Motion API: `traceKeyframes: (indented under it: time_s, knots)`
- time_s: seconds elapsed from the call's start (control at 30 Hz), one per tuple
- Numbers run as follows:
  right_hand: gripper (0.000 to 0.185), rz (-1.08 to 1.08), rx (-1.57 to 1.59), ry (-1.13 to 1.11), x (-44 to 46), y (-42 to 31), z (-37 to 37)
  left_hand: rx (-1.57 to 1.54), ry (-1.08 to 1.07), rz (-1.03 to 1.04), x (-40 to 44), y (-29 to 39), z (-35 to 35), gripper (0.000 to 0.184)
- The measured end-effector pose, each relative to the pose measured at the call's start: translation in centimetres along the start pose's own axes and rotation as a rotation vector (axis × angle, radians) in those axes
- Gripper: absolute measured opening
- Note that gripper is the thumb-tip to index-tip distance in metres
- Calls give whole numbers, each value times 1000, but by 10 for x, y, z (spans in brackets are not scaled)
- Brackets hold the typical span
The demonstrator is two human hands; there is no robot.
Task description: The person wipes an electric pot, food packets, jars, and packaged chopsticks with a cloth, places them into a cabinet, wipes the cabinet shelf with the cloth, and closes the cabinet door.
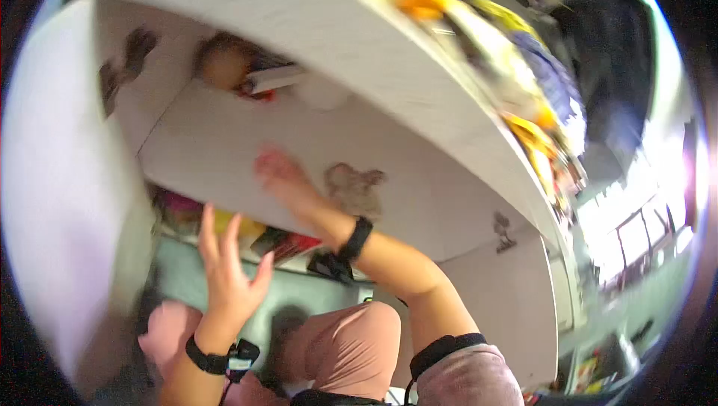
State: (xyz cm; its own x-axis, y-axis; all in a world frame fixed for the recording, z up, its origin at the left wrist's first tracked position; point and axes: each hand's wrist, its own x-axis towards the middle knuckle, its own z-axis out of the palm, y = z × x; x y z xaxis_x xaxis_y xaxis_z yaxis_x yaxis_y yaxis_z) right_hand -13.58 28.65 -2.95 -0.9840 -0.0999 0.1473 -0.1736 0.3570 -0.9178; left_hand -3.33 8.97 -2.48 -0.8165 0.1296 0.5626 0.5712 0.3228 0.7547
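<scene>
My left hand (230, 275) is raised in front of the lower compartment with its fingers spread and nothing in them. Further up, my right hand (288, 178) reaches over the pale shelf board (224, 137). Motion smears its fingers, so I cannot see whether they hold anything. Beside it, a greyish-brown animal-shaped figure (355, 189) shows on the pale surface; whether it is flat or solid I cannot tell. Deeper in lie a blurred brown round thing (223, 62) and a white and red item (269, 83). Each wrist wears a black band.
Below the shelf board, yellow packets (253, 232) and red ones (299, 244) sit in a row. A white panel (63, 182) stands on the left. Colourful bags (523, 69) lie on top at the upper right. My bent knees (359, 339) are close underneath.
</scene>
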Motion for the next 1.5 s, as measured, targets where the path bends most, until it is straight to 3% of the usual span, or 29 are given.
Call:
traceKeyframes:
  time_s: [0.03, 0.07, 0.1, 0.17, 0.23, 0.3, 0.33, 0.37, 0.43, 0.47, 0.57, 0.63, 0.7, 0.77, 0.83, 0.9, 0.93, 0.97, 1.03, 1.1, 1.17, 1.2, 1.23, 1.27, 1.3, 1.33, 1.4, 1.5]
  knots:
    - [43, 188, 75, -67, -35, -66, 9, 4, -16, 1, -3, 2, 1, 69]
    - [41, 159, -104, -144, -64, -105, 2, 17, -38, 7, -6, 3, 1, 69]
    - [35, -113, -181, -175, -85, -135, -3, 33, -54, 6, -7, 2, 0, 69]
    - [22, -290, -373, -160, -126, -214, -26, 7, -58, 14, -11, 8, 0, 68]
    - [18, -681, -773, -11, -144, -269, -58, -14, -49, 3, -13, 8, -1, 67]
    - [14, -830, -924, 384, -152, -310, -98, 10, -54, 26, -18, 5, 1, 65]
    - [16, -757, -827, 646, -139, -321, -115, 13, -45, 22, -19, 6, 2, 65]
    - [30, -790, -1007, 678, -121, -341, -134, 5, -50, 15, -20, 9, 3, 64]
    - [55, -420, -1301, 689, -96, -337, -187, 4, -66, 6, -24, 13, 5, 63]
    - [55, -158, -1303, 610, -84, -329, -204, 1, -74, 16, -25, 14, 8, 61]
    - [45, -81, -1344, 501, -79, -325, -210, -36, -89, 24, -29, 21, 10, 57]
    - [35, -214, -1349, 633, -87, -321, -204, -57, -90, 12, -28, 26, 13, 56]
    - [22, -482, -1229, 781, -94, -309, -200, -73, -90, 31, -31, 28, 17, 55]
    - [22, -859, -1276, 892, -111, -309, -179, -109, -135, 16, -31, 27, 18, 56]
    - [25, -1030, -1304, 891, -148, -311, -141, -256, -188, 10, -33, 24, 19, 56]
    - [29, -927, -1183, 768, -202, -298, -86, -552, -276, -30, -35, 22, 23, 55]
    - [34, -835, -1198, 568, -219, -282, -68, -836, -449, -234, -36, 29, 17, 50]
    - [36, -674, -1230, 320, -228, -264, -47, -1090, -540, -290, -31, 33, 14, 53]
    - [38, -604, -995, 110, -223, -210, -4, -1980, -428, -719, -24, 66, -4, 60]
    - [40, -532, -943, -7, -212, -149, 22, -2010, -415, -898, -25, 59, -1, 60]
    - [47, -489, -702, -38, -191, -116, 22, -1802, -241, -914, -35, 16, 19, 54]
    - [52, -448, -702, 34, -177, -106, 9, -1795, -129, -930, -34, 11, 20, 54]
    - [42, -370, -725, 110, -155, -94, -15, -1789, -27, -939, -29, 10, 24, 55]
    - [42, -23, -620, 84, -139, -86, -44, -1801, -29, -925, -26, 9, 20, 54]
    - [42, -185, -863, 365, -109, -62, -64, -1816, -36, -901, -20, 9, 15, 53]
    - [41, -307, -1299, 453, -84, -41, -96, -1821, -21, -876, -16, 5, 14, 54]
    - [40, 79, -1228, 424, -68, 0, -117, -1824, 0, -864, -10, -3, 13, 57]
    - [40, 214, -1178, 253, -80, 55, -127, -1807, 131, -889, -2, -9, 16, 58]
